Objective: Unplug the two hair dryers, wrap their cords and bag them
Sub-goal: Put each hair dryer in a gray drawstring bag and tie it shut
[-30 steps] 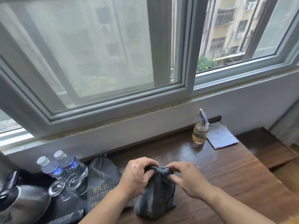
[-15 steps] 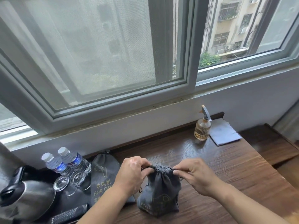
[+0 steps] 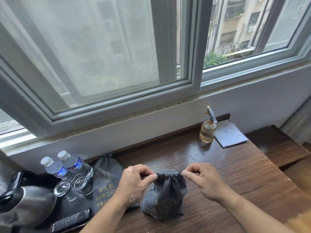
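A full dark grey drawstring bag (image 3: pixel 165 197) stands on the wooden desk (image 3: pixel 235 179), its mouth gathered tight. My left hand (image 3: pixel 134 184) pinches the drawstring on the bag's left side, and my right hand (image 3: pixel 205 180) pinches the drawstring on its right side. Both cords run taut and level away from the mouth. A second grey bag (image 3: pixel 106 180) printed "HAIR DRIER" lies flat just to the left, partly under my left wrist. No hair dryer or cord shows; what the bags contain is hidden.
Two water bottles (image 3: pixel 67 167) and upturned glasses (image 3: pixel 70 185) stand on a dark tray at the left, with a steel kettle (image 3: pixel 25 204) and a remote (image 3: pixel 70 221). An amber spray bottle (image 3: pixel 207 130) and a grey cloth (image 3: pixel 230 135) sit at the back right under the window.
My hands have moved apart from the bag's mouth, drawing the strings outward. The mouth has cinched shut.
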{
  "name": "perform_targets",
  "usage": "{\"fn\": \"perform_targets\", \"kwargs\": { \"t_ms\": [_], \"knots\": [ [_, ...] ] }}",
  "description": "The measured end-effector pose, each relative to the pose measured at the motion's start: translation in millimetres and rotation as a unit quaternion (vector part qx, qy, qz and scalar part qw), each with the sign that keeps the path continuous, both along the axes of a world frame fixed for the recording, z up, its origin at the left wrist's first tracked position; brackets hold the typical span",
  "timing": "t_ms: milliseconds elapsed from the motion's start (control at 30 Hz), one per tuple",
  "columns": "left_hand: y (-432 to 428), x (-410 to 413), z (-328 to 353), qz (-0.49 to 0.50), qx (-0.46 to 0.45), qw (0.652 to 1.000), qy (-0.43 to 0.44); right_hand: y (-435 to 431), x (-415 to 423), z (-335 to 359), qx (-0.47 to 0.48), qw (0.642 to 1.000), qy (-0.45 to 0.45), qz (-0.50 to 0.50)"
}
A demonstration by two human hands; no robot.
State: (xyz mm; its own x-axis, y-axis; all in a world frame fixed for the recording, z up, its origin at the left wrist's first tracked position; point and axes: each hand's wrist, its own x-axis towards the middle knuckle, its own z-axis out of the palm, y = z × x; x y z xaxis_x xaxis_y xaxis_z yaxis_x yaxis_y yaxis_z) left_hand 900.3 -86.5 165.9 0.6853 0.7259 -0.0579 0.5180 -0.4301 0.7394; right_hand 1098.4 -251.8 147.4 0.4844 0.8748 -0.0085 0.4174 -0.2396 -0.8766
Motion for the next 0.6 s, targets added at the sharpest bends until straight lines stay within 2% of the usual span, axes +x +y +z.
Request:
{"fn": "perform_targets", "kwargs": {
  "t_ms": [200, 333, 433, 600],
  "knots": [
    [-4.0, -8.5, -6.7, 0.028, -0.075, 0.996, -0.034, -6.6, -2.5, 2.6, 0.013, 0.999, -0.031, -0.002],
    [-8.9, -9.8, -14.8, -0.009, -0.152, 0.988, 0.011, -4.0, -3.1, 12.9, 0.017, 0.997, -0.065, 0.044],
    [-21.1, 0.8, -17.9, -0.014, -0.147, 0.989, 0.029, -1.1, -2.5, 16.5, 0.025, 0.997, -0.062, 0.046],
    [-34.9, 15.6, -21.5, 0.001, -0.146, 0.989, -0.015, -1.8, -0.5, 17.8, 0.028, 0.998, -0.044, 0.042]
  ]
}}
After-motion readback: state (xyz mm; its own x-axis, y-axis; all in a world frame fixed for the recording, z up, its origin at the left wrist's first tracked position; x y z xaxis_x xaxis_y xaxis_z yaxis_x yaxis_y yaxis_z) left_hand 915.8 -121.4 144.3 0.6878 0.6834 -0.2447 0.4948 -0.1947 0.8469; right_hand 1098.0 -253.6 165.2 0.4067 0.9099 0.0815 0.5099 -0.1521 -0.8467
